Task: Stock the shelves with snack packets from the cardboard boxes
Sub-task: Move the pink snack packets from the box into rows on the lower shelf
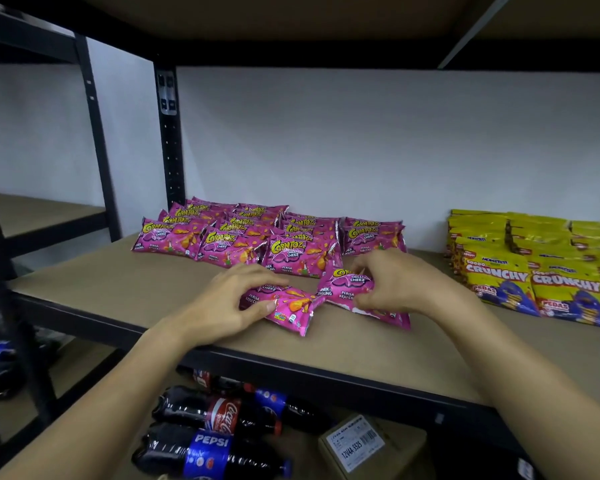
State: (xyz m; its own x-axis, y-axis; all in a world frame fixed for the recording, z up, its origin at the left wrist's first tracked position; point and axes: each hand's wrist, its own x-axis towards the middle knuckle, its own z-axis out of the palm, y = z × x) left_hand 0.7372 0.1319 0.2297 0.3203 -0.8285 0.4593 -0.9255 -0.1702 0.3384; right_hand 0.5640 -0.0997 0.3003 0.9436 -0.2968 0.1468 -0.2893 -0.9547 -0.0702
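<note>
Several pink Corntoz snack packets (243,233) stand in rows at the back left of the brown shelf (118,289). Nearer the shelf's front lie two more. My left hand (236,299) grips one pink packet (291,306) lying on its side. My right hand (395,282) grips a second pink packet (347,285), which is tilted up with its lower edge on the shelf. The two packets touch at their corners. A cardboard box (371,445) with a white label sits on the lower level, partly hidden by the shelf edge.
Yellow Crunchy snack packets (534,271) are stacked at the right of the same shelf. Cola and Pepsi bottles (215,431) lie on the level below. A black upright post (168,133) stands behind the pink rows. Bare shelf board shows at front left.
</note>
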